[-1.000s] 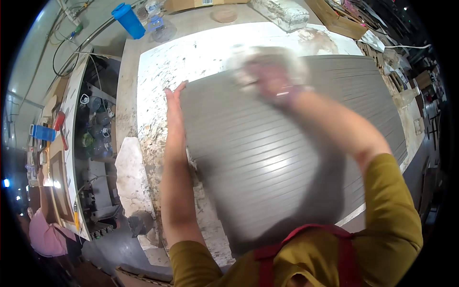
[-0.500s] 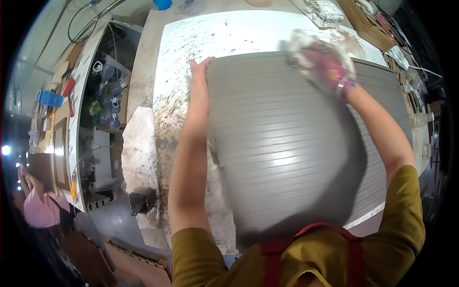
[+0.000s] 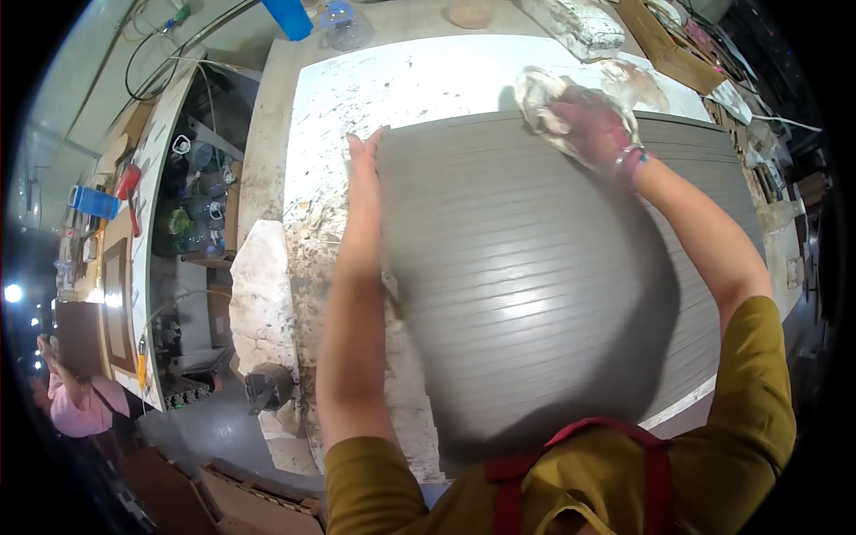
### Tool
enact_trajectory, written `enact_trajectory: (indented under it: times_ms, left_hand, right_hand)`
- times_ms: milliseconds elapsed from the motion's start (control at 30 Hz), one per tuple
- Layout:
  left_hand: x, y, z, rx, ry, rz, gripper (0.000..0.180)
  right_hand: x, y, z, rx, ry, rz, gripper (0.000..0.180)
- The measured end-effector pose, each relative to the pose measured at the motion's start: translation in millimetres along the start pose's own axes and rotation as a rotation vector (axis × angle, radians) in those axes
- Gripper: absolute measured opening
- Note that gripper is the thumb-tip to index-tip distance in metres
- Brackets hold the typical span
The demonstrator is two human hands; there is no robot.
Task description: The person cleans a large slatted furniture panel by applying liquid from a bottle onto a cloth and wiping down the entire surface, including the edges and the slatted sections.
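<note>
A wide layer of long grey strips (image 3: 499, 241), lying side by side, covers the middle of the table. At its far left corner my left hand (image 3: 364, 153) rests against the edge, fingers stretched out and holding nothing. My right hand (image 3: 593, 129), in a pinkish-red glove, grips a crumpled, stained white rag (image 3: 538, 96). The rag is at the far edge of the strips, right of their middle, and partly hidden by the glove. Motion blurs this hand slightly.
A white, dark-spattered board (image 3: 428, 71) lies beneath the strips. Beyond it are a blue container (image 3: 287, 18), a clear plastic bottle (image 3: 343, 27) and a cardboard box (image 3: 669, 45). Stained cloth (image 3: 260, 285) hangs at the table's left side. A person in pink (image 3: 85, 401) is far left.
My right hand and the rag have shifted slightly left along the far edge. My left hand stays at the corner. The whole view has tilted a little.
</note>
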State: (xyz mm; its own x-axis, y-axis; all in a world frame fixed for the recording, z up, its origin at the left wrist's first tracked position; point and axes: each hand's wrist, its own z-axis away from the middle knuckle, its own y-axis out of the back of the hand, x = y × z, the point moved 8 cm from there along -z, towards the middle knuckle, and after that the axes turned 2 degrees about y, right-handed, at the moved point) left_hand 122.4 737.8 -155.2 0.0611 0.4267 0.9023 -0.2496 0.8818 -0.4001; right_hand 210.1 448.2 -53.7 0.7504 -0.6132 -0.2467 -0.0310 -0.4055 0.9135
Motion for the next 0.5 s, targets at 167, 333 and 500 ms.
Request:
enact_trajectory:
  times_ms: [167, 333, 500]
  left_hand:
    - [-7, 52, -28, 0.089, -0.098, -0.126, 0.073]
    - [-5, 53, -15, 0.431, 0.094, 0.105, 0.065]
    - [9, 31, 0, 0.155, 0.020, -0.161, 0.069]
  right_hand:
    - [-141, -70, -72, 0.037, 0.137, 0.016, 0.025]
    - [-168, -77, -81, -0.099, 0.272, -0.045, 0.022]
    - [71, -8, 55, 0.210, -0.682, -1.257, 0.031]
